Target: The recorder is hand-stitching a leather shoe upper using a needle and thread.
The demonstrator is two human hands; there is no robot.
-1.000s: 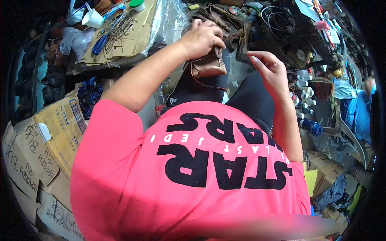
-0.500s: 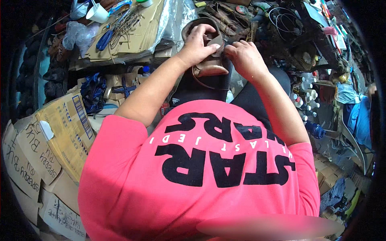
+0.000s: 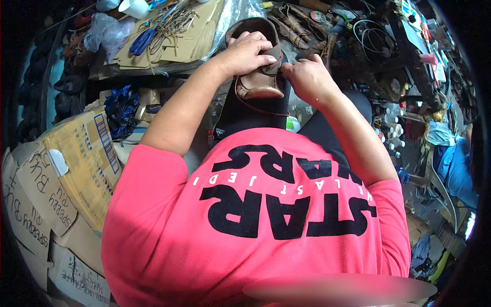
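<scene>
As shoe (image 3: 258, 81) lies along thigh (image 3: 246, 118), toe (image 3: 263, 92) bodyward

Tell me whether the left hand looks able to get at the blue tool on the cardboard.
Probably yes: the blue tool lies uncovered on the cardboard. The left hand holds the shoe, though, so it would likely have to let go first.

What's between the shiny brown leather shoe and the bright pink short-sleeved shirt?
In the head view, a black trouser leg, crossed by a thin brown cord, lies between the shoe and shirt.
</scene>
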